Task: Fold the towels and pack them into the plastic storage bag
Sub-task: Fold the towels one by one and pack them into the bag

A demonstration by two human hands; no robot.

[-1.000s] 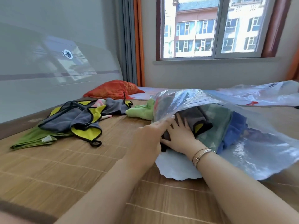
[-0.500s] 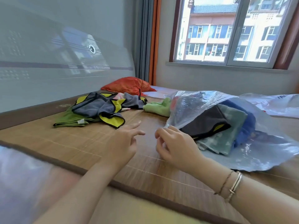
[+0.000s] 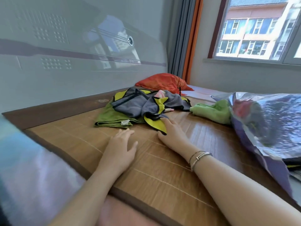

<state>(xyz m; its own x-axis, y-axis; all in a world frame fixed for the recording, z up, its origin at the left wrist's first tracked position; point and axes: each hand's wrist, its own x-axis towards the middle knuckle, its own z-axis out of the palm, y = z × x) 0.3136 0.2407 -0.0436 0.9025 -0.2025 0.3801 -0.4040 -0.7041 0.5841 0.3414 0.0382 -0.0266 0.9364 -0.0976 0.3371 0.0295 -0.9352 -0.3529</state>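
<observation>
A heap of unfolded towels lies on the bamboo mat [image 3: 162,168]: grey towels with yellow trim [image 3: 138,105] on top of a dark green towel [image 3: 110,118]. My right hand [image 3: 173,133] reaches forward with straight fingers and touches the near yellow corner [image 3: 156,123] of the heap. My left hand [image 3: 121,144] is spread flat just above the mat, a little short of the dark green towel, and holds nothing. The plastic storage bag [image 3: 263,128] lies at the right; its contents are blurred by glare. A light green towel [image 3: 215,111] sits by the bag's far side.
An orange cushion [image 3: 162,82] lies behind the towel heap near the curtain. A glossy grey wall panel [image 3: 65,62] runs along the left. The mat's dark border [image 3: 53,111] edges the near and left sides. A window [image 3: 254,30] is at the back right.
Both hands have left the storage bag and moved left and forward to the towel heap. The view has swung left, so the bag now sits at the right edge.
</observation>
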